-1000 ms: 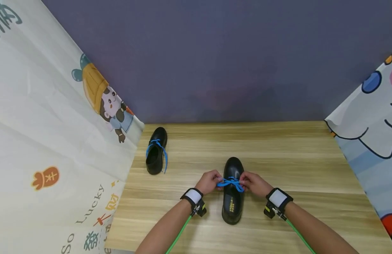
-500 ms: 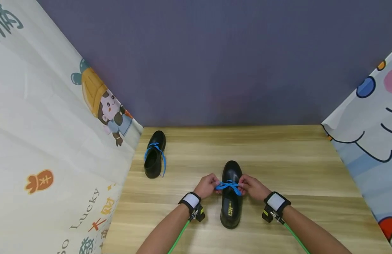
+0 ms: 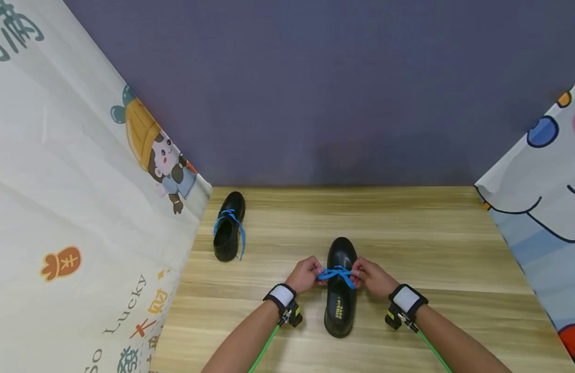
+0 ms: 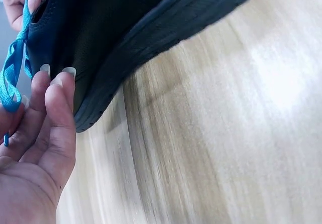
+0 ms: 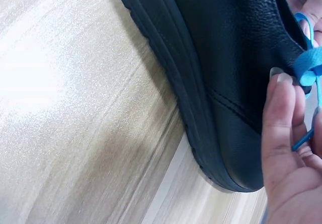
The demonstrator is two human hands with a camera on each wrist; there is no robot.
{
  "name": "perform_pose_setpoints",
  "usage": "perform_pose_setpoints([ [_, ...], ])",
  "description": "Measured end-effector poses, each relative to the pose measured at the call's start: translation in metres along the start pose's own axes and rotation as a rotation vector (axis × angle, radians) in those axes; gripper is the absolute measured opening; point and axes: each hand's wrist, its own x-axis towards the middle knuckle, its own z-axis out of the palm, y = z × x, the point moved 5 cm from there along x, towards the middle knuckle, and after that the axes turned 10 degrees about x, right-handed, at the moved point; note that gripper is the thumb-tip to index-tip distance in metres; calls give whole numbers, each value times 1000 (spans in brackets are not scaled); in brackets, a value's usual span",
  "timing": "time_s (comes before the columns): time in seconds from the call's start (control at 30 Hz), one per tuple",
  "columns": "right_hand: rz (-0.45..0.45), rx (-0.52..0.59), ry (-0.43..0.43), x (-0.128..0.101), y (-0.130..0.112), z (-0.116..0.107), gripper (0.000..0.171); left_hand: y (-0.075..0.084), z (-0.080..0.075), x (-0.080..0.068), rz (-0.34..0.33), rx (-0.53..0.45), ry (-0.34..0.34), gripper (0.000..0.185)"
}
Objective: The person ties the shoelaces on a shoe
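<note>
A black leather shoe (image 3: 342, 252) stands upright on the wooden surface, toe pointing away from me. Its blue shoelace (image 3: 338, 272) is drawn into a bow across the top. My left hand (image 3: 305, 274) pinches the loop on the left side between thumb and finger. On the other side my right hand (image 3: 372, 276) pinches the lace's right part. In the left wrist view, fingertips (image 4: 61, 90) of the left hand lie against the shoe's side, and a blue lace tip pokes out below the thumb. The right wrist view has the right fingers (image 5: 282, 100) beside the shoe (image 5: 226, 73).
Another black shoe (image 3: 229, 228) stands at the left, its blue laces hanging loose. Printed white cloth (image 3: 82, 207) borders the left side and a cartoon cloth (image 3: 544, 181) the right. Behind the wooden surface (image 3: 408, 217) rises a dark grey-blue panel (image 3: 315, 93).
The bow looks pulled a little tighter, and its right loop is smaller. Both hands keep their pinch on the lace. The whole head view has shifted slightly.
</note>
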Motion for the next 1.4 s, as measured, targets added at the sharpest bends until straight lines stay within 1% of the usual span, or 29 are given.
perform_pose_setpoints([
  [0.2, -13, 32, -14, -1, -1, 0, 8, -1, 0, -1, -2, -19, -8, 14],
  [0.4, -41, 64, -22, -2, -3, 1, 7, -4, 1, -1, -10, -90, -9, 13],
  [0.43, -39, 70, -18, -2, -2, 1, 8, -3, 1, -1, -12, -112, -8, 13],
  [0.53, -27, 80, -6, -3, 0, 1, 7, 8, -3, -6, -4, -155, -6, 12],
  [0.63, -21, 80, 3, -3, 0, 1, 6, 9, -2, -7, -4, -155, -7, 13],
  [0.67, -23, 70, 7, -4, -1, 1, 6, 8, -2, -8, -5, -148, -6, 12],
  [0.77, -42, 13, 41, -4, -4, 3, 5, -3, 1, -4, -12, -120, 5, 12],
  [0.83, -74, -89, 98, -4, -7, 3, 3, -2, 0, -5, -12, -105, 7, 10],
  [0.87, -90, -139, 127, -3, -8, 3, 4, -1, -1, -6, -6, -90, 9, 10],
  [0.97, -122, -291, 220, -3, -11, 5, 22, 0, -4, -6, 30, 5, 29, 12],
  [1.03, -135, -358, 240, -2, -15, 8, 40, 0, -5, -6, 60, 81, 49, 17],
  [1.1, -147, -406, 235, -1, -18, 13, 57, -1, -5, -6, 85, 133, 68, 24],
  [1.2, -168, -467, 205, -1, -22, 21, 75, -1, -2, -7, 103, 143, 76, 39],
  [1.3, -183, -518, 181, -1, -22, 30, 86, 1, 2, -12, 102, 150, 69, 50],
  [1.4, -193, -558, 165, -2, -20, 37, 91, 3, 11, -17, 104, 182, 45, 57],
])
